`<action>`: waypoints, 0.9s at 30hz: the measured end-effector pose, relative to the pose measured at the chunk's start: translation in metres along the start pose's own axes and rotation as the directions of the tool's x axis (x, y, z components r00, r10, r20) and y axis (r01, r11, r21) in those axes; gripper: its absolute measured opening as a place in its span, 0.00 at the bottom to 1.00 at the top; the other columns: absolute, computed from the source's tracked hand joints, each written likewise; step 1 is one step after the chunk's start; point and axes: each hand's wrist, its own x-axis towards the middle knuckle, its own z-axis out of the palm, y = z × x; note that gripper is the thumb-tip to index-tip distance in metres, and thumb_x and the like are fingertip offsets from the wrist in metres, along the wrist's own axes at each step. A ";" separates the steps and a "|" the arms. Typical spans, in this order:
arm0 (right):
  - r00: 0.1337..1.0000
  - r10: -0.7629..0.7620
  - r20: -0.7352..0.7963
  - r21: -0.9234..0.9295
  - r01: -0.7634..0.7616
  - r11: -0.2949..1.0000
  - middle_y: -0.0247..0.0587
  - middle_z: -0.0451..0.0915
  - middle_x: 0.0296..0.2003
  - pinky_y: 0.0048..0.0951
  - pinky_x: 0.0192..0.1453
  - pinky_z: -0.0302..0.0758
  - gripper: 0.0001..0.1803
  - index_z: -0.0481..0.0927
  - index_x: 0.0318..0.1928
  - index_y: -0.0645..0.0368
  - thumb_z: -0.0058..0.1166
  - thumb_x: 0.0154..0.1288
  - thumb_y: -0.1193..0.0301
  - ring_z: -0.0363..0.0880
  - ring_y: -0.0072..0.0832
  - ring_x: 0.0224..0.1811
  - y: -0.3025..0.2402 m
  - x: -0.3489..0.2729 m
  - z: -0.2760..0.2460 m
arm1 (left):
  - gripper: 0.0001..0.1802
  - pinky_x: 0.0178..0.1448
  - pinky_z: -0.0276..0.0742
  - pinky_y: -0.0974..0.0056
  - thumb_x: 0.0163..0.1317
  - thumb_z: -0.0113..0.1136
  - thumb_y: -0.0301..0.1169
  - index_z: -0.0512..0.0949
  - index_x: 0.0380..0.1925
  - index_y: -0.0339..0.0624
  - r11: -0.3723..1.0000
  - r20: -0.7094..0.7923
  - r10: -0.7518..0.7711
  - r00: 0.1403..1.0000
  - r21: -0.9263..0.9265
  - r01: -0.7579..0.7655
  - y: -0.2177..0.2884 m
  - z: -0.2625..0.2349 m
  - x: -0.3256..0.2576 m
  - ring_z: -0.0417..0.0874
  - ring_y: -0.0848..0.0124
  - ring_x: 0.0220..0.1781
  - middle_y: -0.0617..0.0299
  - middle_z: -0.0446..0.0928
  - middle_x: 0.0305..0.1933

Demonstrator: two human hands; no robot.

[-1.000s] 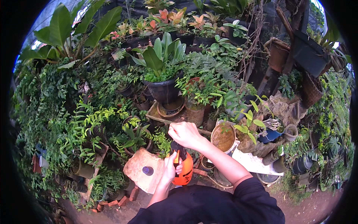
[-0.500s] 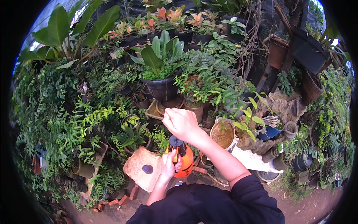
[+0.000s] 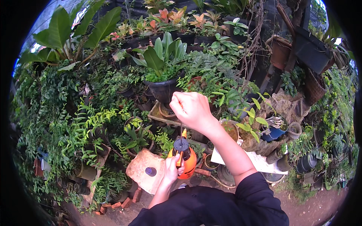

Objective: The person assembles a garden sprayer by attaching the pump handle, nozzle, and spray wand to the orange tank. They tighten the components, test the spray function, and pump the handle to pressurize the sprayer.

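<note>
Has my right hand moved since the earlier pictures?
Yes: your right hand has risen in the view, from below the large round black pot to that pot's lower right edge, above the orange, black-topped bottle.

Brown dirt ground [image 3: 307, 205]; dark sheeting [image 3: 139, 11] behind dense potted plants [image 3: 154, 60]; daylight.

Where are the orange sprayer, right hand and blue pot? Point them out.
Orange sprayer [image 3: 191, 161]: head view, on its rounded body.
Right hand [image 3: 193, 109]: head view, back of the fist.
Blue pot [image 3: 273, 135]: head view, outer wall.
</note>
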 end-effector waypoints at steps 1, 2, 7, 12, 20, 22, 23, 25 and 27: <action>0.994 0.057 0.095 0.007 -0.058 0.998 0.47 0.77 0.21 0.43 0.28 0.72 0.13 0.76 0.26 0.60 0.50 0.64 0.65 0.79 0.48 0.25 -0.003 -0.007 0.010 | 0.26 0.17 0.55 0.71 0.72 0.44 0.49 0.70 0.22 0.40 1.000 0.001 0.003 1.000 0.006 -0.003 0.000 -0.001 0.000 0.59 0.79 0.11 0.68 0.62 0.11; 0.983 0.076 0.168 0.029 -0.082 0.996 0.48 0.78 0.22 0.44 0.29 0.73 0.12 0.76 0.28 0.60 0.50 0.64 0.65 0.79 0.48 0.26 -0.006 -0.016 0.020 | 0.26 0.17 0.55 0.71 0.72 0.44 0.49 0.70 0.22 0.40 1.000 0.000 -0.004 1.000 0.000 0.004 0.000 -0.002 0.000 0.59 0.79 0.11 0.68 0.62 0.12; 0.955 0.224 0.195 -0.014 -0.225 0.974 0.51 0.79 0.23 0.48 0.31 0.74 0.14 0.75 0.28 0.60 0.48 0.65 0.64 0.79 0.52 0.27 0.007 -0.036 0.028 | 0.26 0.17 0.53 0.72 0.71 0.43 0.52 0.69 0.23 0.42 0.991 -0.014 -0.135 0.991 -0.028 0.134 -0.013 -0.005 0.000 0.57 0.79 0.11 0.70 0.59 0.12; 0.961 0.191 0.202 -0.152 -0.162 0.975 0.48 0.77 0.19 0.44 0.29 0.73 0.15 0.75 0.24 0.59 0.48 0.63 0.63 0.79 0.47 0.24 0.026 -0.014 -0.002 | 0.27 0.18 0.53 0.73 0.71 0.42 0.54 0.68 0.23 0.43 0.984 0.011 -0.177 0.984 -0.007 0.177 -0.023 -0.005 -0.006 0.56 0.79 0.12 0.70 0.59 0.12; 0.954 0.215 0.209 -0.059 -0.207 0.977 0.50 0.79 0.22 0.46 0.32 0.75 0.15 0.76 0.27 0.60 0.48 0.64 0.62 0.80 0.50 0.27 0.001 -0.023 0.022 | 0.28 0.17 0.52 0.72 0.71 0.42 0.55 0.67 0.23 0.43 0.993 0.007 -0.116 0.993 -0.017 0.116 -0.023 -0.006 0.001 0.55 0.79 0.11 0.70 0.59 0.12; 0.946 0.244 0.211 -0.108 -0.226 0.968 0.50 0.79 0.21 0.46 0.31 0.75 0.16 0.77 0.26 0.60 0.47 0.64 0.61 0.80 0.50 0.26 0.008 -0.018 0.013 | 0.29 0.17 0.53 0.72 0.71 0.41 0.56 0.68 0.22 0.42 0.989 0.025 -0.148 0.989 -0.022 0.148 -0.025 -0.005 0.001 0.55 0.79 0.11 0.70 0.58 0.12; 0.961 0.206 0.184 -0.126 -0.185 0.975 0.49 0.78 0.19 0.45 0.30 0.75 0.17 0.77 0.25 0.60 0.48 0.63 0.61 0.80 0.49 0.25 0.011 -0.014 0.008 | 0.29 0.17 0.54 0.72 0.71 0.41 0.56 0.68 0.22 0.42 0.989 0.014 -0.149 0.989 -0.018 0.149 -0.027 -0.004 -0.001 0.55 0.79 0.11 0.70 0.58 0.12; 0.950 0.213 0.228 -0.163 -0.179 0.970 0.49 0.78 0.19 0.45 0.29 0.74 0.17 0.77 0.24 0.59 0.48 0.63 0.61 0.80 0.49 0.24 0.013 -0.012 0.001 | 0.30 0.16 0.55 0.72 0.71 0.40 0.57 0.68 0.22 0.42 0.988 0.012 -0.151 0.988 -0.037 0.152 -0.027 -0.005 -0.002 0.56 0.79 0.10 0.70 0.58 0.11; 0.946 0.234 0.224 -0.137 -0.207 0.969 0.49 0.79 0.21 0.46 0.30 0.75 0.16 0.78 0.26 0.59 0.47 0.64 0.61 0.80 0.49 0.26 0.011 -0.014 0.001 | 0.31 0.16 0.56 0.72 0.71 0.40 0.58 0.67 0.21 0.42 0.990 0.013 -0.141 0.990 -0.021 0.141 -0.027 -0.006 -0.002 0.57 0.79 0.10 0.70 0.58 0.11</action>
